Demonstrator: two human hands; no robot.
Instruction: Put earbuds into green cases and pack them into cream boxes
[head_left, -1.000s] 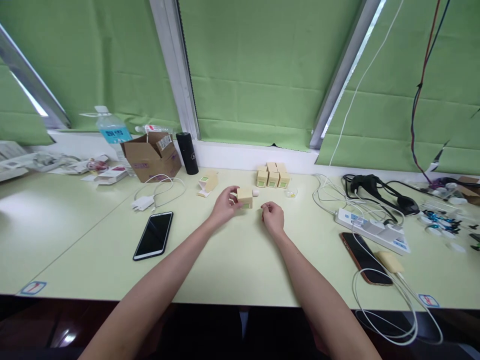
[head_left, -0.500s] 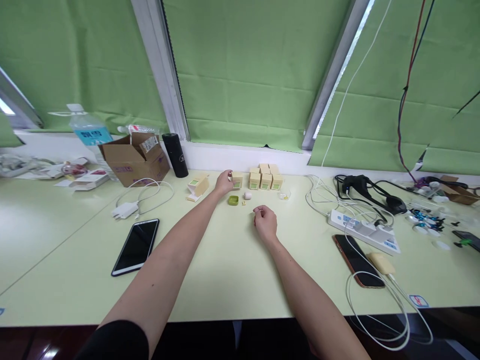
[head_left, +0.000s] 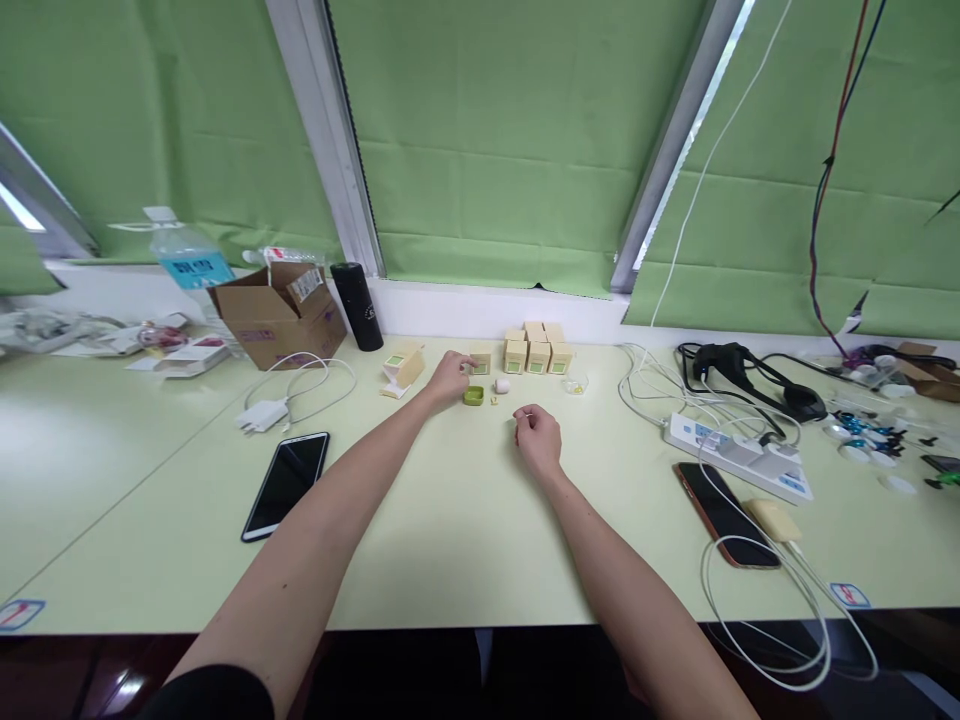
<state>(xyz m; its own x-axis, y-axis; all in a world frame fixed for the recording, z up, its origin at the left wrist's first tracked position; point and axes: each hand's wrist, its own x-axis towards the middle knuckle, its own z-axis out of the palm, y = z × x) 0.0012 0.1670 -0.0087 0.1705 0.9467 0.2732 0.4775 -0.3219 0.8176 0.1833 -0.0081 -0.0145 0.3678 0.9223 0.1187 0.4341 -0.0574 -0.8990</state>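
My left hand (head_left: 450, 377) reaches far across the pale green table (head_left: 450, 520), fingers loosely apart and holding nothing. Its fingertips lie just short of a small yellow box (head_left: 481, 358), which stands at the left end of a cluster of like boxes (head_left: 537, 352). A small green cap (head_left: 473, 396) lies right below that hand, with a white capsule-shaped piece (head_left: 502, 385) and a tiny yellow bit (head_left: 493, 401) beside it. My right hand (head_left: 537, 437) rests on the table nearer me, fingers pinched together; what they hold is too small to see.
An opened yellow box (head_left: 401, 367) lies left of my hand. Further left are a black tumbler (head_left: 360, 306), a cardboard box (head_left: 277, 315), a white charger (head_left: 262, 415) and a black phone (head_left: 286, 484). On the right lie a power strip (head_left: 739, 457), another phone (head_left: 724, 515) and tangled cables (head_left: 787, 610).
My left hand carried the small yellow box from the table's middle to the row at the back, set it down and let go. The green cap now shows. My right hand stayed.
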